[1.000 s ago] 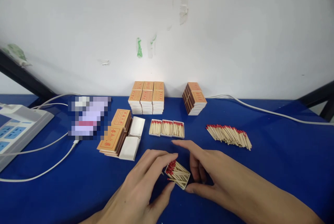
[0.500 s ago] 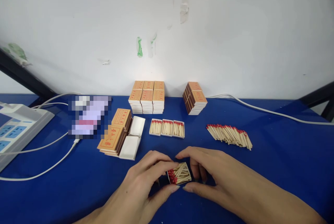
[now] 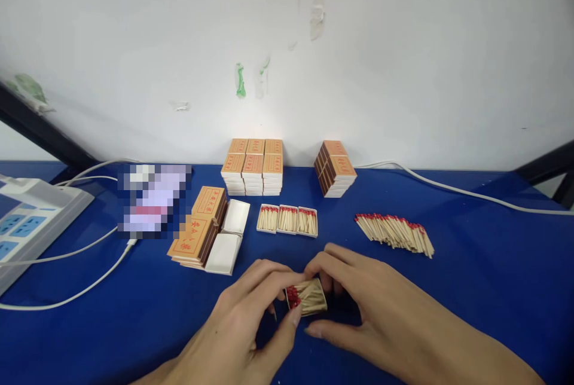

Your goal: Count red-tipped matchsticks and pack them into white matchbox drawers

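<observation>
A small white matchbox tray (image 3: 316, 298) full of red-headed matches lies on the blue table in front of me, heads toward the left. My left hand (image 3: 251, 307) grips it, forefinger along the far edge and thumb over the near left corner. Around its right side curves my right hand (image 3: 359, 301), forefinger by the far edge and thumb apart from the near side. Beyond the hands, three filled matchbox trays (image 3: 287, 220) stand side by side. A loose pile of matches (image 3: 394, 234) lies to the right, red heads pointing away.
Orange matchbox sleeves (image 3: 197, 235) are stacked at left, beside white empty trays (image 3: 223, 253). Closed matchboxes form a larger stack (image 3: 253, 164) and a smaller stack (image 3: 335, 168) by the wall. A blurred phone-like object (image 3: 155, 199), white cables (image 3: 470, 193) and a power strip (image 3: 27, 223) are also there.
My left thumb has moved up onto the tray's near edge. My right forefinger has come closer to its far edge, while the right thumb has shifted slightly left.
</observation>
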Demonstrator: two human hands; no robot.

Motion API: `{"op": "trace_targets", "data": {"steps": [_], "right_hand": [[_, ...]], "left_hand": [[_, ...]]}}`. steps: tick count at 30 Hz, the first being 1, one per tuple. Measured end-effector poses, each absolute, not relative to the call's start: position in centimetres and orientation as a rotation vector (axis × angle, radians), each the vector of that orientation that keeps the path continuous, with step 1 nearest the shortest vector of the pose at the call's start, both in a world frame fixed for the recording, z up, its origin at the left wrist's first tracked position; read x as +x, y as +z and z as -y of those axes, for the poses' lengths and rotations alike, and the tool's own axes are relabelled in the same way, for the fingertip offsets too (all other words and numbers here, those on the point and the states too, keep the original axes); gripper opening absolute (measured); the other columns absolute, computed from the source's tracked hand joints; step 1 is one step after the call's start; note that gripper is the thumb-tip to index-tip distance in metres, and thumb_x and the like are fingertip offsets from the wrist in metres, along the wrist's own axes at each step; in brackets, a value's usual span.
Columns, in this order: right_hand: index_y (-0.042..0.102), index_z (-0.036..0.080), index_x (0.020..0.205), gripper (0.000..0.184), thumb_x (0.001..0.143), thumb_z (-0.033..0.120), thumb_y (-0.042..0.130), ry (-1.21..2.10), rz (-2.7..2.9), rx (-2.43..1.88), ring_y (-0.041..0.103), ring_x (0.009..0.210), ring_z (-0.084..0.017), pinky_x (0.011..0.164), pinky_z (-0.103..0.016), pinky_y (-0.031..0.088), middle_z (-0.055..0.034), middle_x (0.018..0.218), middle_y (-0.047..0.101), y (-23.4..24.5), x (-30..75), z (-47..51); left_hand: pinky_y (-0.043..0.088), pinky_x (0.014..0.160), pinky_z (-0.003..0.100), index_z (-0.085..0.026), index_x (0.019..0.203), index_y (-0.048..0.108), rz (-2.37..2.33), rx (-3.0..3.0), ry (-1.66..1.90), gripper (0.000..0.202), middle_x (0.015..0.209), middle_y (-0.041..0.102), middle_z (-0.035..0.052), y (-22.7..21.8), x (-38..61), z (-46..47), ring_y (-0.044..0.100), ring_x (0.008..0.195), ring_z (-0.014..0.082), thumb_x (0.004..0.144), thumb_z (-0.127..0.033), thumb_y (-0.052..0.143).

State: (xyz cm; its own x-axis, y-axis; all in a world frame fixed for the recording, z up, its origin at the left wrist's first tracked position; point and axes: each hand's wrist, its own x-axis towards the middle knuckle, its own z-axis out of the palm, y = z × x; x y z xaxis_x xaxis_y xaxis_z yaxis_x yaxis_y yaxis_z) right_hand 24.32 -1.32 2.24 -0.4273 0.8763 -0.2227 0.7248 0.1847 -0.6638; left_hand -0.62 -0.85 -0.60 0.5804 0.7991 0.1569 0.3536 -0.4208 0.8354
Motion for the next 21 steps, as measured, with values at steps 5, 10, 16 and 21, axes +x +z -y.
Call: {"op": "trace_targets", "data": {"steps": [5,10,16,21], "right_hand": [[0.070,0.025,0.124,0.040,0.091,0.015,0.092,0.786,2.362,-1.476,0.073,0.106,-0.025,0.082,-0.040,0.064,-0.0100,0.137,0.064,1.30,23.79,1.56],[0.072,0.026,0.115,0.021,0.100,0.019,0.084,0.750,2.369,-1.401,0.074,0.104,-0.024,0.083,-0.039,0.065,-0.0064,0.124,0.069,1.77,24.33,1.52],[0.071,0.028,0.135,0.048,0.092,0.022,0.093,0.688,2.348,-1.392,0.072,0.116,-0.029,0.093,-0.045,0.066,-0.0083,0.134,0.069,1.60,24.59,1.19],[0.072,0.026,0.122,0.021,0.104,0.017,0.080,0.788,2.399,-1.371,0.070,0.112,-0.026,0.092,-0.044,0.064,-0.0067,0.127,0.067,1.52,24.43,1.13]], "left_hand": [[0.066,0.085,0.027,-0.037,0.152,0.056,-1.045,2.024,0.777,0.038,0.114,0.077,-0.0024,-0.94,-0.81,1.29,0.077,0.093,0.0143,0.117,-0.026,0.059],[0.066,0.084,0.025,-0.039,0.155,0.050,-1.093,1.983,0.844,0.037,0.113,0.074,-0.0021,-0.70,-0.67,1.51,0.077,0.092,0.0132,0.120,-0.027,0.052],[0.064,0.081,0.024,-0.039,0.157,0.043,-1.086,1.923,0.921,0.044,0.111,0.070,-0.0010,-0.69,-0.74,1.63,0.075,0.094,0.0145,0.118,-0.020,0.049],[0.062,0.076,0.022,-0.038,0.159,0.042,-1.066,1.947,0.921,0.045,0.108,0.068,-0.0016,-0.96,-0.78,1.59,0.070,0.086,0.0125,0.118,-0.020,0.049]]}}
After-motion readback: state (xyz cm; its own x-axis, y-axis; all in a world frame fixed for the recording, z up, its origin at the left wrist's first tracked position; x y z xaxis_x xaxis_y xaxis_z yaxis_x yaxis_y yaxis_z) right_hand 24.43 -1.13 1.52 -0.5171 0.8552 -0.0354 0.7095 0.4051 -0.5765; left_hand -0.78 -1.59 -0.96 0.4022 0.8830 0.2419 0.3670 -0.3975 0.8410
